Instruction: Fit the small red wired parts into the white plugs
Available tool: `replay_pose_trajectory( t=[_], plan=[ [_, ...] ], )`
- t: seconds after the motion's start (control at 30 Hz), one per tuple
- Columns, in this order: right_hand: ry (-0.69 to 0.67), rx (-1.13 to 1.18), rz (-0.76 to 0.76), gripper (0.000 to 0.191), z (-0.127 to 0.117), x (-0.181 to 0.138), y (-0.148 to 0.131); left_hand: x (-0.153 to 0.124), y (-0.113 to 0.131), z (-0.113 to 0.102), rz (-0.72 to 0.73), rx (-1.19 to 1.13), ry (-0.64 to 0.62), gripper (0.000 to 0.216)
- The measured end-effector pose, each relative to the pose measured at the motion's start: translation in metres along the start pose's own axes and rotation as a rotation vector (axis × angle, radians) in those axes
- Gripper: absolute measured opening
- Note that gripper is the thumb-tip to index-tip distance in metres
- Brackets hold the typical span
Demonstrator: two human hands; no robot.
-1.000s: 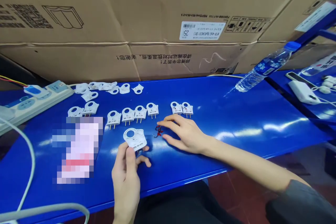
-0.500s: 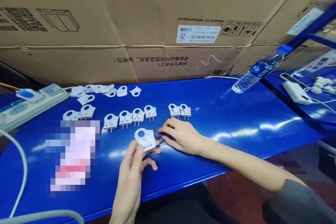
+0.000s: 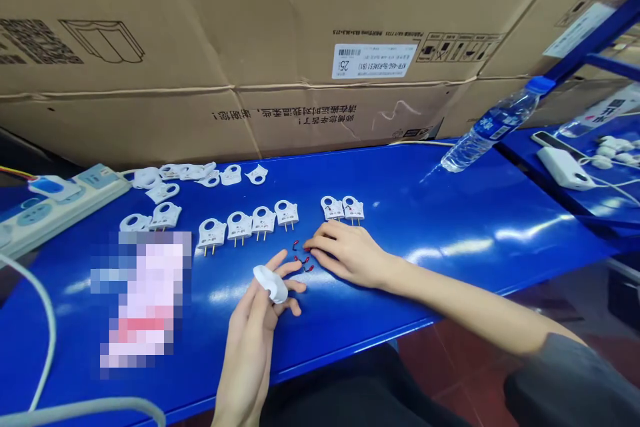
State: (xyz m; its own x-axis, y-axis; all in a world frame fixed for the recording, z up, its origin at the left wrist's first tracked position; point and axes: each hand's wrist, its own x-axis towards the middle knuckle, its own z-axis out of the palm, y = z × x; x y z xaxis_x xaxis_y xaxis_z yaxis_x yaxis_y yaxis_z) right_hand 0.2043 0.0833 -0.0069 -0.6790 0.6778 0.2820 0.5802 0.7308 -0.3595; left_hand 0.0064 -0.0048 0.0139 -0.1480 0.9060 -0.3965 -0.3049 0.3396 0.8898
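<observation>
My left hand (image 3: 257,320) holds a white plastic plug housing (image 3: 271,284) between thumb and fingers, turned nearly edge-on, its other fingers spread. Beside it, small red-tipped parts with dark leads (image 3: 307,269) lie loose on the blue table (image 3: 380,353). My right hand (image 3: 350,253) rests there with its fingertips together just above these parts; whatever they pinch is hidden. Behind my right hand stand two white plug housings (image 3: 353,208) with metal pins. Further left is a row of similar pinned housings (image 3: 239,225).
More white housing pieces (image 3: 186,172) are heaped at the back left, near a power strip (image 3: 65,203). A large cardboard box (image 3: 240,40) walls off the back. A water bottle (image 3: 495,125) leans at the right. A grey cable (image 3: 47,320) curves along the left edge.
The plug housing in my left hand has turned from face-up to nearly edge-on and dropped slightly. My right fingertips have drawn a little up and away, uncovering more of the red-tipped parts.
</observation>
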Motion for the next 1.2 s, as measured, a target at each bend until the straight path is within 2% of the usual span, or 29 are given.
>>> replay_pose_trajectory(
  t=[0.2,0.3,0.43,0.57,0.8,1.0,1.2],
  plan=[
    [0.103,0.136,-0.008,0.021,-0.001,0.000,-0.002,0.001,-0.003,-0.004,0.033,0.156,-0.025,0.047],
    [0.153,0.191,-0.013,0.017,-0.001,-0.001,-0.002,0.001,-0.002,-0.003,0.061,0.144,-0.029,0.043],
    [0.154,0.221,0.008,0.013,0.000,-0.001,-0.002,0.000,-0.002,-0.001,0.085,0.084,-0.040,0.040],
    [0.178,0.224,-0.011,0.009,0.000,-0.001,-0.002,0.000,-0.005,-0.002,0.090,0.078,-0.030,0.040],
    [0.197,0.223,-0.028,0.005,0.000,0.001,-0.003,-0.002,-0.007,0.001,0.109,0.107,0.003,0.051],
    [0.202,0.222,0.030,0.010,-0.002,0.000,-0.004,-0.010,-0.008,0.013,0.167,0.154,0.041,0.050],
    [0.323,0.348,0.022,0.012,-0.004,0.002,-0.008,-0.011,-0.013,0.011,0.181,0.192,0.029,0.048]
  ],
)
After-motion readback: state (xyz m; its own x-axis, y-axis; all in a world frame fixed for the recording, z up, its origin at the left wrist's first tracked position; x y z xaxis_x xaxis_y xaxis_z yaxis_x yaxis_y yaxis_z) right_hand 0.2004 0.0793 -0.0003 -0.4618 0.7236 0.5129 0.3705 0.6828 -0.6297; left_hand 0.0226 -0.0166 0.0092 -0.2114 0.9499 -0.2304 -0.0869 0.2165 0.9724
